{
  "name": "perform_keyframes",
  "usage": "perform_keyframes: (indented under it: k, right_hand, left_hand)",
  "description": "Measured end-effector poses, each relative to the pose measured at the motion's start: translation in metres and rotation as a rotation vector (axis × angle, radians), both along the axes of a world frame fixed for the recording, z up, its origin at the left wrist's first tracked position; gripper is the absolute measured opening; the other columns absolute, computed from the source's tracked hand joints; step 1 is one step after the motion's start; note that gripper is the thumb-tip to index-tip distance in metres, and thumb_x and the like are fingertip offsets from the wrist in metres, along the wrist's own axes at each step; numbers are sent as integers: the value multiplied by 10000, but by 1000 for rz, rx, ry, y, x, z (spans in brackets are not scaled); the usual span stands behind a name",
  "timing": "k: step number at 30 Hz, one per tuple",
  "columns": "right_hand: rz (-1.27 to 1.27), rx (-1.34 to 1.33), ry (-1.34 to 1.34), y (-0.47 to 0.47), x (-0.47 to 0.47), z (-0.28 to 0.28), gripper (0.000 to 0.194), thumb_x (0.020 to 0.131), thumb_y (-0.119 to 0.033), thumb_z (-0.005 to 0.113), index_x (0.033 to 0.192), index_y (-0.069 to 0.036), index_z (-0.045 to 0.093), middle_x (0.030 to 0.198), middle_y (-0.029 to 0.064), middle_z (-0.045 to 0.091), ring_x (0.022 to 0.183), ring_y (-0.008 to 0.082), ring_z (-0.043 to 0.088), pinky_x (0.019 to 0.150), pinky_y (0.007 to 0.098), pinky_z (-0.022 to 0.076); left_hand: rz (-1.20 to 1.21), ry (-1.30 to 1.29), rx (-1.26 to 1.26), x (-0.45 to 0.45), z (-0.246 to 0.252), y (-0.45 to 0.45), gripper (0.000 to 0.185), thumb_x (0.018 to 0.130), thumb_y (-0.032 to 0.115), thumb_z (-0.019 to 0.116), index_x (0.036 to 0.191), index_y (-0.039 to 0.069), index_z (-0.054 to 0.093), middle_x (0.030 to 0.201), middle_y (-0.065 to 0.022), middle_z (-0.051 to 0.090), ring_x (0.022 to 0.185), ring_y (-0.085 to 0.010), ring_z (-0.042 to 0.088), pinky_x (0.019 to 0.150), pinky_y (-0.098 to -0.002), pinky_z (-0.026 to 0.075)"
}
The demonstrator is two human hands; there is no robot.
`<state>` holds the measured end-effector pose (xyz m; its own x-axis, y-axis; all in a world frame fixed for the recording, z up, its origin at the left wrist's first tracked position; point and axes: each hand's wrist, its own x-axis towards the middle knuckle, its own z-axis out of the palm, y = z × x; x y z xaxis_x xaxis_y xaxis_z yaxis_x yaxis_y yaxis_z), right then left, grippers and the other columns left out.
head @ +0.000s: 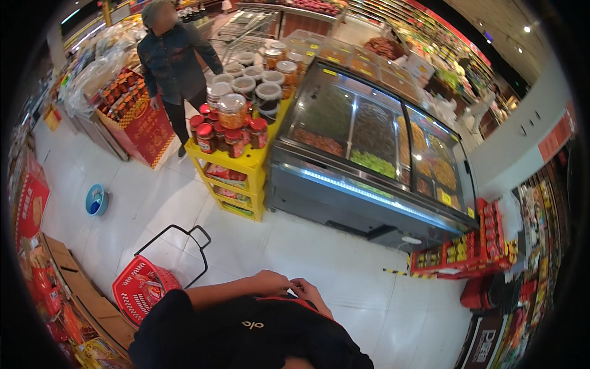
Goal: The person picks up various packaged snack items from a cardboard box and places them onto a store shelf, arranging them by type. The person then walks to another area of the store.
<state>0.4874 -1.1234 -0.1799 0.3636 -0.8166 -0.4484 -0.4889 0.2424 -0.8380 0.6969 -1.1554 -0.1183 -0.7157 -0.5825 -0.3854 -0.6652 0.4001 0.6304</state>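
My left hand (271, 282) and my right hand (308, 293) meet in front of my dark shirt, with the fingertips close together. The fingers are curled, and I cannot tell whether anything small is between them. A red plastic shopping basket (123, 287) with a long black pull handle (203, 252) stands on the floor to the left of my left forearm. Some packaged goods (152, 289) lie inside it. Part of the basket is hidden behind my sleeve and arm.
Ahead stands a yellow plastic rack (258, 177) topped with jars (233, 110). Right of it is a glass-topped food display case (350, 193). A person (173, 60) stands beyond the rack. A blue bucket (97, 199) sits on the floor. Red display shelving (454, 256) stands at the right.
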Motion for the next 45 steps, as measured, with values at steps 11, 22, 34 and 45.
perform_keyframes:
  k: [11, 22, 34, 45]
  right_hand:
    - [524, -152, -259, -201, 196, 64, 330, 962, -125, 571, 1280, -38, 544, 1167, 103, 626, 995, 186, 635, 890, 311, 497]
    - [561, -674, -1271, -408, 310, 357, 648, 979, -526, 434, 1490, -160, 276, 1403, 188, 471, 1269, 342, 502, 1120, 485, 296]
    - [488, -1840, -1362, -370, 417, 404, 461, 973, -362, 498, 1364, -118, 470, 1314, 160, 549, 1204, 325, 544, 1053, 492, 393]
    - [236, -2455, -1155, -424, 534, 397, 432, 965, -254, 529, 1364, -93, 491, 1352, 134, 534, 1245, 286, 512, 1059, 461, 397]
  left_hand:
    - [1154, 267, -261, 196, 28, -22, 221, 874, 231, 684, 1031, 76, 668, 999, -122, 666, 951, -313, 642, 798, -392, 513]
    - [1176, 806, -979, 370, 273, -152, 510, 978, 410, 486, 1308, 22, 476, 1244, -162, 581, 1199, -280, 553, 1025, -420, 408]
    - [-257, 1478, -881, 338, 367, -315, 452, 984, 377, 458, 1211, -12, 500, 1133, -200, 571, 1120, -336, 550, 964, -422, 440]
    - [-816, 1906, -377, 493, 373, -412, 393, 1011, 176, 396, 1335, -42, 431, 1343, -216, 466, 1282, -296, 447, 1096, -352, 355]
